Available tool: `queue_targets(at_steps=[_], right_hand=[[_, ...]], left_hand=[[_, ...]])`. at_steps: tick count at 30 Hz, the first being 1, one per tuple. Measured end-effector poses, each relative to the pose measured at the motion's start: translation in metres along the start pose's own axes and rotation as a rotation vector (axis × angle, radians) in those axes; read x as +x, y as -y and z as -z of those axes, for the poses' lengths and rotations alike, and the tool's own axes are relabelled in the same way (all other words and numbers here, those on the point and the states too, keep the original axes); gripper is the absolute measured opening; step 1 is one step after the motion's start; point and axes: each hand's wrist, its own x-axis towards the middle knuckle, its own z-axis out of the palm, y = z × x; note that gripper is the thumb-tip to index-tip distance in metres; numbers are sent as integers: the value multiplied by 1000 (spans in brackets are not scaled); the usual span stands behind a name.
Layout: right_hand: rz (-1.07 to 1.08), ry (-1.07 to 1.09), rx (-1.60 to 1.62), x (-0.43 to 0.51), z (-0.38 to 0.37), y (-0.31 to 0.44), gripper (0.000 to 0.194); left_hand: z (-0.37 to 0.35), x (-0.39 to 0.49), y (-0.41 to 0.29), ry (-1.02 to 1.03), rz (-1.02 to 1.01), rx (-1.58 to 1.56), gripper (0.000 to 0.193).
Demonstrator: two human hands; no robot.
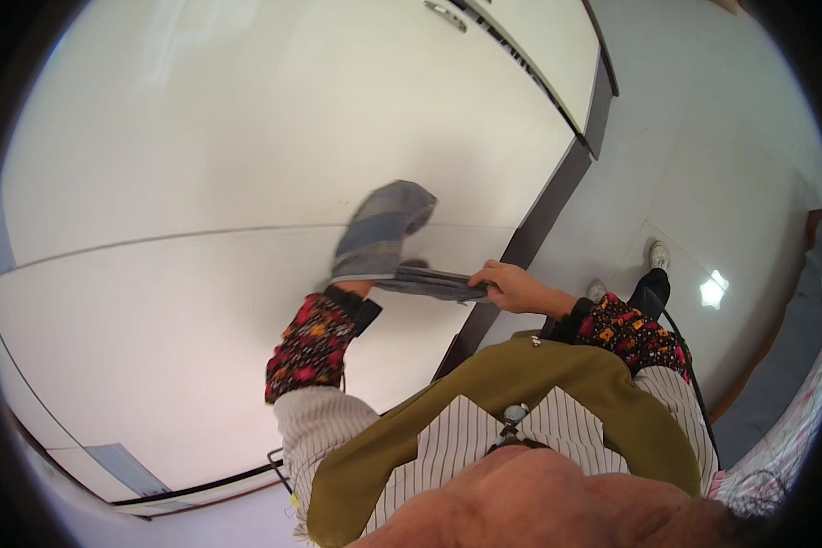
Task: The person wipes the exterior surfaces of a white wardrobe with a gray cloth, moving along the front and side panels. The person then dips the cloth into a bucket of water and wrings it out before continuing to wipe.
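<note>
Grey cloth with a blue-grey band (370,236) covers my left hand (353,288), leaving only the wrist exposed below its pale hem. The fingers are hidden, so their grip does not show. A folded grey length of the cloth stretches right to my right hand (517,286), whose thumb and fingers pinch its end. Both hands are in front of a large white cabinet panel (212,157); whether the cloth touches it is unclear. Flowered sleeve covers with dark cuffs are on both forearms.
A metal handle (446,15) sits high on the cabinet. Along its side runs a dark base strip (551,185). Pale floor tiles (712,164) lie to the right, with my white shoe (659,255) on them. Patterned fabric (784,428) shows at the lower right.
</note>
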Motion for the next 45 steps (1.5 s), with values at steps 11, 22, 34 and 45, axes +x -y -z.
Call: queue_targets(at_steps=[11, 22, 34, 45], right_hand=[[379, -192, 10, 35, 23, 73, 33], [46, -28, -172, -9, -4, -21, 35], [489, -59, 126, 24, -1, 111, 36], [-39, -351, 112, 12, 24, 34, 38]], left_hand=[[109, -18, -72, -786, -840, 386, 62], [-74, -36, 15, -33, -201, 575, 49], [147, -110, -28, -687, -293, 906, 50], [24, 48, -2, -354, -420, 1005, 51]])
